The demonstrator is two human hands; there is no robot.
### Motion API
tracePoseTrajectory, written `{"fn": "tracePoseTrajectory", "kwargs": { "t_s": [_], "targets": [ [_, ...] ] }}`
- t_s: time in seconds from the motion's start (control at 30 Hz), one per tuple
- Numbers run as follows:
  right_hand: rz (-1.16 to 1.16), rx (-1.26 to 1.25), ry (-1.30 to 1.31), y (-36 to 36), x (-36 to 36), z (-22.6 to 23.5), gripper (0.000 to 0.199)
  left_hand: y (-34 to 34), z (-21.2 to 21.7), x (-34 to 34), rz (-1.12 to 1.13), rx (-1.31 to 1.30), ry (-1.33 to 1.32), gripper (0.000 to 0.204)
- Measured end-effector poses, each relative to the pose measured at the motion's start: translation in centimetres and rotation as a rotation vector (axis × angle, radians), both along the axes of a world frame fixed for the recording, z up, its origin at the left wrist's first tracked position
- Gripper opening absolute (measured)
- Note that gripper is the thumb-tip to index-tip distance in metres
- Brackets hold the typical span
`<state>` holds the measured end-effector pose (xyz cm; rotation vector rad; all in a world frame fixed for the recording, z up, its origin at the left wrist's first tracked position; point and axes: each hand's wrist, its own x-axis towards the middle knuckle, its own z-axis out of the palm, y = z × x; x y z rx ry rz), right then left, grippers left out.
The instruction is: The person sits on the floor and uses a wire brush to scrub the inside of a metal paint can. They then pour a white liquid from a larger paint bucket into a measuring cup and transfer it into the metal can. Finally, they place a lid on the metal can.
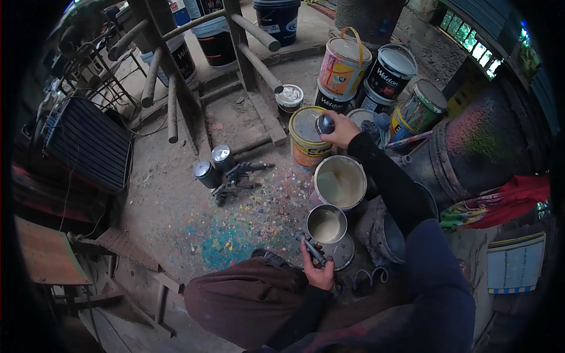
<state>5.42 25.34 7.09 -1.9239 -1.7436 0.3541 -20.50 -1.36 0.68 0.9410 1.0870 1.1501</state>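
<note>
Metal spray gun (pixel 312 250), rigid and paint-slick, is sitting gripped by its handle in the left hand (pixel 321 272). Right hand (pixel 341 130) fingers are closing round a small smooth lid (pixel 324 124), which is probably light, above a yellow paint can (pixel 306 147).

glossy metal cup (pixel 325 224), rough paint-flecked floor (pixel 194 217)

floor (pixel 176 217): paint-speckled concrete | paint cans (pixel 344 65) | two spray guns (pixel 226 173) | open can (pixel 339 182)

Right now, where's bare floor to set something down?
Free: the paint-speckled floor between the two spray guns and the knee. Also the dirt under the wooden frame. Crowded: the paint cans around the right hand.
</note>
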Motion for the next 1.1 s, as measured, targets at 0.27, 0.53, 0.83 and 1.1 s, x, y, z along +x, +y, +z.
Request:
{"fn": "tracePoseTrajectory", "kwargs": {
  "t_s": [0.27, 0.53, 0.83, 1.1],
  "targets": [
    [0.349, -0.219, 0.044, -18.4, 1.7, 18.9, 0.072, -0.6, -0.2, 0.6, -0.001, 0.141, 0.052, 0.080],
    [-0.213, -0.253, 0.458, -35.6, 11.6, 1.7, 0.080, -1.9, 0.5, 2.1, -0.153, 0.091, 0.065, 0.084],
    [0.017, -0.160, 0.457, -30.8, -3.3, 15.4, 0.068, -1.7, 0.7, 1.0, -0.152, 0.115, 0.104, 0.082],
    [0.373, -0.239, -0.134, -25.3, -9.2, 15.4, 0.072, -1.9, 0.4, 0.9, -0.154, 0.077, 0.081, 0.083]
  ]
}}
